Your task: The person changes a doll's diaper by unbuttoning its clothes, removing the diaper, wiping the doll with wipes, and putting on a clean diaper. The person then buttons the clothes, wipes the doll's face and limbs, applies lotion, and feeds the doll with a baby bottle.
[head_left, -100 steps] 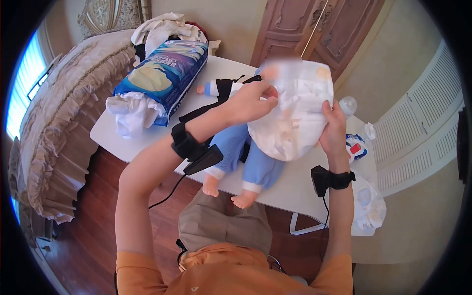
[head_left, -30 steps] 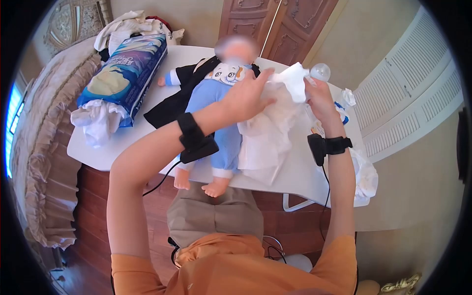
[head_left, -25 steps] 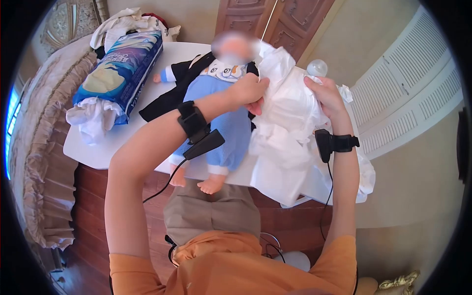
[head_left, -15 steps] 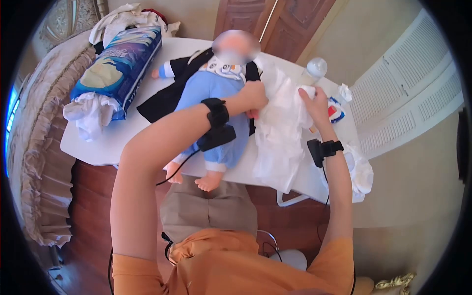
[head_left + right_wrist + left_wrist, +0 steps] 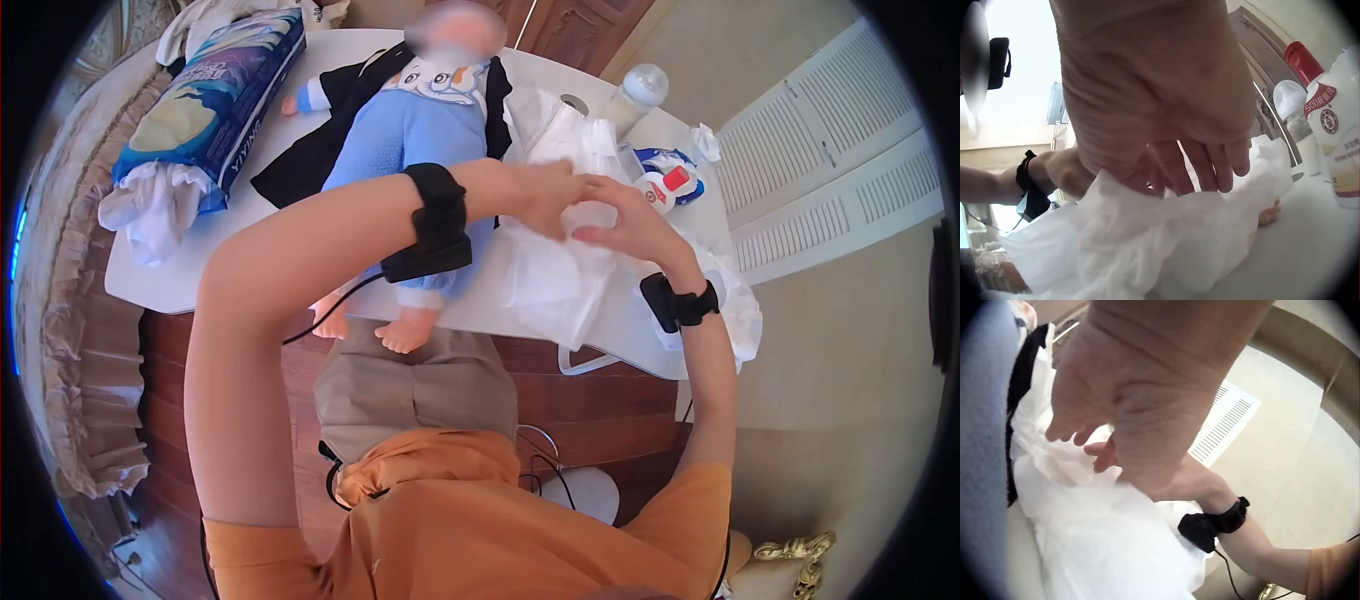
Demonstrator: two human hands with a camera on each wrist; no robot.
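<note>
A doll in blue trousers (image 5: 400,130) lies on its back over a black cloth. Beside it a thin white diaper (image 5: 560,290) is spread in loose folds. Over the diaper, the left hand (image 5: 545,198) and right hand (image 5: 635,222) meet near their fingertips. In the left wrist view, the left hand (image 5: 1125,400) has bent fingers apart from its thumb above the diaper (image 5: 1104,531). The right wrist view shows fingers of the right hand (image 5: 1160,94) reaching down behind the raised edge of the diaper (image 5: 1166,237); any grip there is hidden.
A blue diaper pack (image 5: 205,100) lies at the table's left. At the right stand a clear-topped bottle (image 5: 640,95) and a red-capped white bottle (image 5: 660,187), near a blue-and-white wipes pack (image 5: 690,170). Crumpled white material (image 5: 735,310) lies at the right edge.
The white diaper, earlier held up between the hands, now lies lower on the table. Both hands have come together over it, the left moving right and the right moving inward.
</note>
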